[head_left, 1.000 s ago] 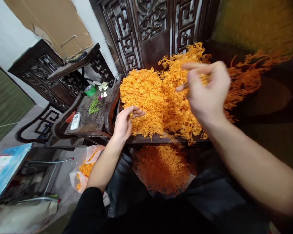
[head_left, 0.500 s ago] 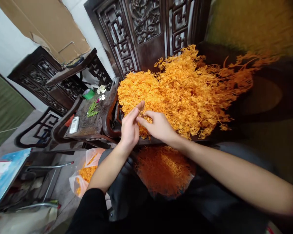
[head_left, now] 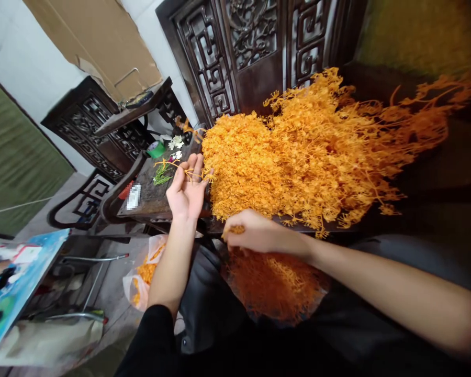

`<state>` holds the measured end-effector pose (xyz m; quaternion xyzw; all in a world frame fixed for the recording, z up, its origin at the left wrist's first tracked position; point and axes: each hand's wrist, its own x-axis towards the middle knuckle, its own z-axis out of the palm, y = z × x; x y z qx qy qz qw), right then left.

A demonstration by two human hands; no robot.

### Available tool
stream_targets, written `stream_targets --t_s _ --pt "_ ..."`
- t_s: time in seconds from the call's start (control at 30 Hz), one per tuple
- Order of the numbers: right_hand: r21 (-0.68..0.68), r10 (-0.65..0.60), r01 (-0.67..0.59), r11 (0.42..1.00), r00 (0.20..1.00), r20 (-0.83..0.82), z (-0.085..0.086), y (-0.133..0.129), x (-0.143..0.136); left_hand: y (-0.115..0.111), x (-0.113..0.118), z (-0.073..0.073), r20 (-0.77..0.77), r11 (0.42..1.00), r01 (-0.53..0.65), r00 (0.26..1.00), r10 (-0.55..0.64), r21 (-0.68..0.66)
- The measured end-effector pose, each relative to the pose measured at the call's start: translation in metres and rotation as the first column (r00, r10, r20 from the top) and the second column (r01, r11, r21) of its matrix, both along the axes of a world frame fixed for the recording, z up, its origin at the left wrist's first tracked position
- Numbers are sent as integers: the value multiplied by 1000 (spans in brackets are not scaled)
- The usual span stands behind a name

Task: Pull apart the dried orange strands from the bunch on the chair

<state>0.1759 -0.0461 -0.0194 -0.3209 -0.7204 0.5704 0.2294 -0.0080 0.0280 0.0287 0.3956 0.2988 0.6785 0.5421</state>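
Note:
My left hand (head_left: 187,191) is palm up with its fingers spread, and a thin orange sprig (head_left: 180,168) lies across the fingers. To its right, low in front of the bench, my right hand (head_left: 247,230) is curled round a small orange piece (head_left: 236,229). A large heap of orange dried flowers (head_left: 251,162) covers the bench beyond both hands. Below my right hand, between the knees, a container holds orange stems (head_left: 282,283).
On the wooden side table (head_left: 149,196) are green tape (head_left: 156,149), white flowers (head_left: 176,142) and green stems (head_left: 163,173). A plastic bag (head_left: 141,288) with orange bits stands on the floor. A blue table (head_left: 27,283) is at the far left.
My hands have moved apart. The left has gone left and opened palm up under a sprig; the right has dropped lower, curled round a small piece. The view has shifted slightly.

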Motion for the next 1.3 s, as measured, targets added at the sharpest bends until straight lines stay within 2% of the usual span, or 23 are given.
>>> stream_targets --t_s 0.1,0.27,0.33,0.47,0.6,0.67,0.73,0.8,0.87,0.93,1.03,1.17,1.3 --pt "-162 -82 73 984 995 -50 2 24 17 -15 3 0 -45 997 66 997 -64 30" --pt "-218 -262 230 949 956 -135 1 44 39 -32 4 6 -171 986 150 976 -134 79" --pt "-268 -291 233 935 935 -202 -2 46 42 -38 5 8 -239 970 225 951 -197 95" --pt "-416 -347 203 886 886 -307 -5 53 45 -48 5 7 -397 893 434 846 -357 121" --pt "-447 -280 82 891 874 -397 -4 59 52 -53 0 4 -602 791 608 659 -450 74" --pt "-398 -245 69 915 879 -410 0 57 55 -53 -4 4 -683 746 663 575 -450 67" --pt "-298 -213 100 949 903 -374 4 53 57 -53 -7 4 -754 740 669 521 -399 71" --pt "-125 -169 139 982 946 -277 8 48 58 -52 -8 3 -815 761 645 478 -328 73" --pt "79 -164 178 981 975 -152 10 46 56 -53 -7 1 -840 767 634 464 -282 93" --pt "231 -223 227 946 974 -43 9 44 52 -55 -5 -1 -829 770 630 483 -283 105" --pt "333 -317 297 895 949 6 5 43 47 -56 -2 -6 -783 777 626 515 -348 67" --pt "412 -267 287 865 958 -107 4 41 47 -55 -3 -8 -761 763 644 521 -388 52" --pt "546 -303 364 755 931 -202 5 38 45 -54 -3 -8 -753 734 678 504 -423 42"
